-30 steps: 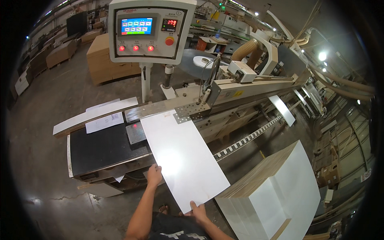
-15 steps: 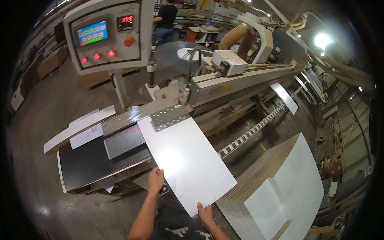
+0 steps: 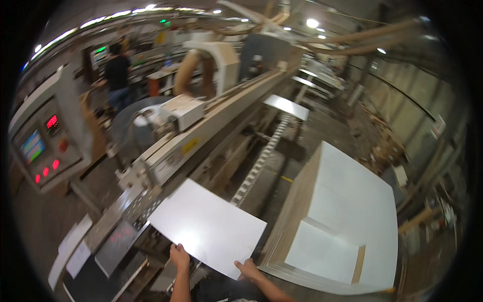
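Note:
Both my hands hold a white rectangular panel [image 3: 209,226] with a glossy top that reflects a bright light. My left hand [image 3: 179,256] is closed on its near-left edge. At the near-right edge, my right hand [image 3: 248,270] grips it with the thumb on top and the other fingers hidden beneath. The panel lies roughly level, its far corner beside the long machine beam [image 3: 201,136]. A perforated metal plate [image 3: 143,204] on the machine is just left of the panel.
A tall stack of white panels [image 3: 352,191] stands close on my right. A segmented conveyor chain [image 3: 261,158] runs away beyond my panel, with another white panel [image 3: 288,106] farther along. At left are a control box [image 3: 50,136] and a black table [image 3: 93,282]. Another person [image 3: 116,75] stands in the background.
My view has swung right. The panel has come out from under the perforated plate and turned rightward toward the stack, with both hands still on it.

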The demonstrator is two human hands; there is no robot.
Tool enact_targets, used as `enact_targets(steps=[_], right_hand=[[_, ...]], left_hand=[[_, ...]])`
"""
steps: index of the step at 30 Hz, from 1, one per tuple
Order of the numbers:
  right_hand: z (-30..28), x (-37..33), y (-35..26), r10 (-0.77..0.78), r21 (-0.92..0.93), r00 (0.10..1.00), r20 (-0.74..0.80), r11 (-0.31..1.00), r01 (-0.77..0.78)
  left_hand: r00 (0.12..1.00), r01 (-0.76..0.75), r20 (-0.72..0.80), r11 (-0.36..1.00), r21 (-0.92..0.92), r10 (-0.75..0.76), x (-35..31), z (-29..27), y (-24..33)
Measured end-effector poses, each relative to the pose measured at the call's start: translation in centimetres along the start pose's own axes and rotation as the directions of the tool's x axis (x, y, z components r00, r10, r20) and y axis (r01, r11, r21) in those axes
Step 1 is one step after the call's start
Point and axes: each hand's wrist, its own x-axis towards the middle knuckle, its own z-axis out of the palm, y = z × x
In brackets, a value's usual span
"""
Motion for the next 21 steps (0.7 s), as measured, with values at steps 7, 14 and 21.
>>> enact_targets(steps=[7, 14, 21], right_hand=[[-4.7, -2.2, -7.5, 0.051, 0.236, 0.994, -0.095, 0.971, -0.027], [-4.9, -2.8, -4.6, 0.179, 0.374, 0.975, -0.135, 0.920, -0.117], [-7.9, -8.3, 2.0, 0.167, -0.328, 0.945, -0.281, 0.908, -0.258]], left_hand=[[0.957, -0.198, 0.205, 0.979, -0.045, 0.203, 2.7, 3.7, 2.0], [0.853, -0.276, 0.372, 0.921, -0.276, 0.367, 3.1, 7.8, 3.8], [0.722, -0.513, 0.327, 0.788, -0.340, 0.610, -7.6, 8.4, 8.8]])
